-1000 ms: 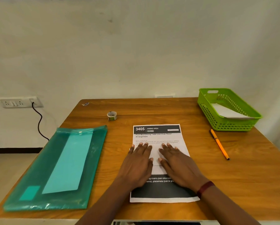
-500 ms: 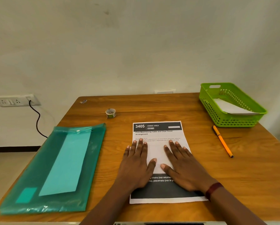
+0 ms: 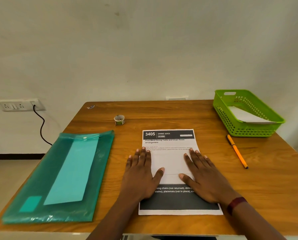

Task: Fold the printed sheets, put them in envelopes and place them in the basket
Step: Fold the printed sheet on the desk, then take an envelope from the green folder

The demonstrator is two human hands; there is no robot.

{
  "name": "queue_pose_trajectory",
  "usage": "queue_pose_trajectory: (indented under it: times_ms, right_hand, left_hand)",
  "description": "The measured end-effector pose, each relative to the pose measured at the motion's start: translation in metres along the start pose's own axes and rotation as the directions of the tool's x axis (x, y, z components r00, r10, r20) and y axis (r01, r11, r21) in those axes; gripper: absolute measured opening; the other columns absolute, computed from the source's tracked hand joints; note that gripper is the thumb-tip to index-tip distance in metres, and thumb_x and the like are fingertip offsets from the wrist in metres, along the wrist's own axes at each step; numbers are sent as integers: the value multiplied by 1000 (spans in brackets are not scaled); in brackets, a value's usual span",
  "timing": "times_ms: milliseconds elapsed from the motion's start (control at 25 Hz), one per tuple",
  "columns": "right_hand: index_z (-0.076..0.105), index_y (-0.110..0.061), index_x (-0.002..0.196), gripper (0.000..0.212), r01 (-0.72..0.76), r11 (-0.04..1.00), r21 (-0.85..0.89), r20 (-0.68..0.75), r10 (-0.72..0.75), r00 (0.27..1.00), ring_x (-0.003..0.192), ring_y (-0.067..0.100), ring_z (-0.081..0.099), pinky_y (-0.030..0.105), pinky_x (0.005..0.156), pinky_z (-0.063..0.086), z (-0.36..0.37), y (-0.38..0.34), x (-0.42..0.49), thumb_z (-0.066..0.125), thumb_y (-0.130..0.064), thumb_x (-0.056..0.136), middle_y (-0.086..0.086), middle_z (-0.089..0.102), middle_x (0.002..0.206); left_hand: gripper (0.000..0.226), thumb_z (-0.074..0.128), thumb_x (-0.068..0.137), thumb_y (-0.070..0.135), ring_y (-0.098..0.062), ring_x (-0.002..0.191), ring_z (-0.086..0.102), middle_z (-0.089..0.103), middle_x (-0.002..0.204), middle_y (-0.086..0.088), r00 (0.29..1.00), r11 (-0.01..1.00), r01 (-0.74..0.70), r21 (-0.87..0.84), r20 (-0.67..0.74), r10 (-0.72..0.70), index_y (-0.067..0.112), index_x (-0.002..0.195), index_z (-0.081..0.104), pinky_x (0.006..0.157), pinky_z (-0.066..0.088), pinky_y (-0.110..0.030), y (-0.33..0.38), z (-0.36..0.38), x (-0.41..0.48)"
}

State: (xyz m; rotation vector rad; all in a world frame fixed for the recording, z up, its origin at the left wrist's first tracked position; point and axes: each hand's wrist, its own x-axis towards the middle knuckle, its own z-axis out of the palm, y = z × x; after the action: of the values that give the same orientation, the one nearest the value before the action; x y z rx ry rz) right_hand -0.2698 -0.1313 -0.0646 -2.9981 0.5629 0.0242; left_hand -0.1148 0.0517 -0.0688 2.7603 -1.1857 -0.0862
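Wooden table [image 3: 162, 115], white printed paper sheet [image 3: 169, 163], its middle text hidden under left hand [image 3: 141, 175] and right hand [image 3: 205, 177] — fingers straight, slightly apart, flat, small print blurred.

printed sheet [image 3: 170, 163] flat on table, green basket [image 3: 245, 130] holding white envelope [image 3: 246, 116]

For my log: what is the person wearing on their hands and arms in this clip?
Both forearms show no sleeves, and neither the left hand nor the right hand is gloved. The one item worn is a dark maroon wristband on the right wrist; the left wrist has nothing on it.
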Motion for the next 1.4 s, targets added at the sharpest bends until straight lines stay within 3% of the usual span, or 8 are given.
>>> queue_pose_trajectory:
  times_ms: [200,360,440,600,720,880,1160,1400]
  right_hand:
    - [-17,-29,150,88,-25,991,132,-40,30,999,145,6,-21,31,120,-3,-4,1,-4,0,-81,81,-10,-25,156]
    - [2,-45,150,84,-40,887,461,-156,125,980,143,-7,-7,28,118,9,-10,5,-13,17,-85,77,-31,-9,153]
    - [8,-49,147,81,-28,871,490,-162,122,979,145,-3,2,28,116,13,-16,3,-14,22,-86,76,-30,0,154]
    - [5,-52,144,69,123,931,344,-95,-96,991,143,-4,6,19,112,12,-38,-35,-3,26,-78,83,-27,0,153]
    - [0,-46,148,71,315,921,229,-22,-318,948,137,-9,1,12,109,6,-54,-95,23,26,-73,88,-26,-4,152]
    - [11,-28,153,70,523,820,231,36,-544,838,147,7,12,24,116,19,-52,-181,73,36,-60,95,-8,14,160]
    - [25,-21,151,62,584,792,178,27,-597,802,146,16,21,33,118,21,-15,-271,150,37,-52,98,1,27,157]
    - [40,-16,143,54,596,794,121,-123,-584,802,132,24,41,38,109,37,-14,-307,208,38,-47,99,7,44,145]
  left_hand:
    - [83,20,94,69,-18,151,-7,-4,165,-2,999,976,38,-214,14,-36,19,156,-2,123,-3,-38,-4,-10,0]
    - [73,41,97,56,-17,151,5,8,164,4,987,883,77,-462,-89,-133,27,156,11,119,9,-35,-35,-41,-7]
    - [71,48,96,53,-21,150,15,16,163,3,958,866,120,-486,-172,-229,27,155,18,118,18,-39,-70,-61,-14]
    - [68,58,94,42,-29,142,34,37,154,-10,884,835,317,-450,-180,-432,14,150,33,114,29,-42,-167,-84,-28]
    - [49,52,86,48,-31,102,60,65,118,-13,824,805,407,-432,-207,-527,14,121,59,83,47,-38,-228,-88,-47]
    - [50,36,95,60,-14,72,58,66,91,-4,750,730,551,-404,-144,-645,18,101,60,63,44,-31,-257,-76,-70]
    - [63,26,94,66,-23,102,58,59,119,-7,719,722,620,-308,-147,-680,23,138,42,85,47,-39,-258,-59,-68]
    - [65,26,94,67,-18,112,55,54,133,-2,700,707,618,-343,-168,-694,28,146,35,95,48,-38,-259,-57,-67]
